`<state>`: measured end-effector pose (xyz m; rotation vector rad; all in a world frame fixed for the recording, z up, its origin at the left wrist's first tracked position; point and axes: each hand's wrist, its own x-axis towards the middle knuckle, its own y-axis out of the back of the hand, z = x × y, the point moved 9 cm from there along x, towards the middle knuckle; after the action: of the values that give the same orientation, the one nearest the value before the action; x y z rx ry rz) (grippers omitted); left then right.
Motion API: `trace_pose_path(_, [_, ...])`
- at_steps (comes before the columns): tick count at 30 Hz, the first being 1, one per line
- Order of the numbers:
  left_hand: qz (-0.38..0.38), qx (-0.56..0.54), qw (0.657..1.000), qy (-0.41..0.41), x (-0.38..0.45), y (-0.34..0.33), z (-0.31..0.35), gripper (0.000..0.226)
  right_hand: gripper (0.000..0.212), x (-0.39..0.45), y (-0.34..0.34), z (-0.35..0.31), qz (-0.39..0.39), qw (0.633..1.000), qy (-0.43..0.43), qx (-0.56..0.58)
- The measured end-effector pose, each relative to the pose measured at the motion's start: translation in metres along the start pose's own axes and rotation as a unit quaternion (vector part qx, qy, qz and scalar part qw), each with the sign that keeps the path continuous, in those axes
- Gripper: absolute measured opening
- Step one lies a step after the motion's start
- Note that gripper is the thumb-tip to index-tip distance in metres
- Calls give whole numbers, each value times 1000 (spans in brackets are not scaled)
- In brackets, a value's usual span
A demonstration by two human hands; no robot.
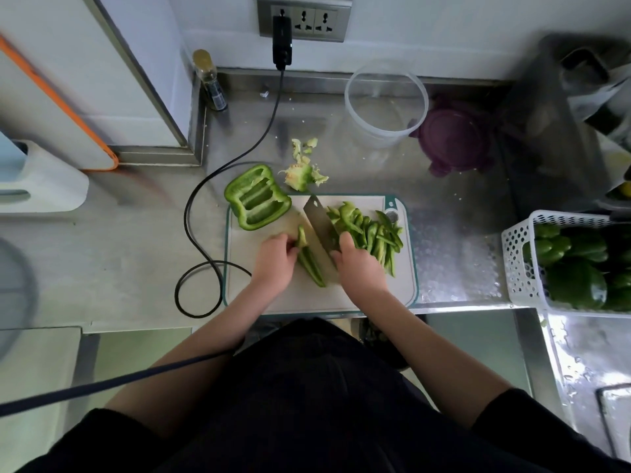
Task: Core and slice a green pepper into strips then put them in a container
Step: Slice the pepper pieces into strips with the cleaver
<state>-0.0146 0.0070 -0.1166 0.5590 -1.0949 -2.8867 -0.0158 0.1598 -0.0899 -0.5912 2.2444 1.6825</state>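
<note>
On the white cutting board (355, 295) my left hand (275, 261) pinches a narrow piece of green pepper (310, 262). My right hand (360, 268) grips the handle of a cleaver (321, 225), whose blade lies just right of that piece. A pile of pepper strips (372, 233) lies right of the blade. A cored pepper half (257, 199) sits open side up at the board's far left corner. Behind the board lies the pepper core (300, 174). An empty clear round container (386, 104) stands at the back, its purple lid (454, 141) beside it.
A black cable (205, 199) loops across the steel counter left of the board, down from a wall socket (304, 18). A white basket (519, 261) of whole green peppers stands at the right. A small bottle (210, 80) stands in the back corner, and a dark bin (553, 131) at the far right.
</note>
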Motion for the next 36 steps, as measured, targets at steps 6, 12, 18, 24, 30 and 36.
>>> trace_pose_path(6, [-11,-41,998,53,8,-2,-9,15,13,-28,15,8,65,989,-27,134])
trace_pose_path(12, [-14,-65,996,55,9,-2,-9,9,14,-37,9,-11,49,989,-5,137])
trace_pose_path(18, [-6,-70,997,39,8,-2,-8,8,21,-33,0,-8,39,991,-23,127])
trace_pose_path(24, [1,-63,998,28,8,-2,-8,5,24,-28,-8,-12,21,994,-22,104])
trace_pose_path(30, [4,-58,998,18,7,-1,-6,7,25,-28,-4,-12,18,997,-7,75])
trace_pose_path(36, [-79,15,997,-15,17,-5,2,11,21,-32,15,-6,37,995,5,95])
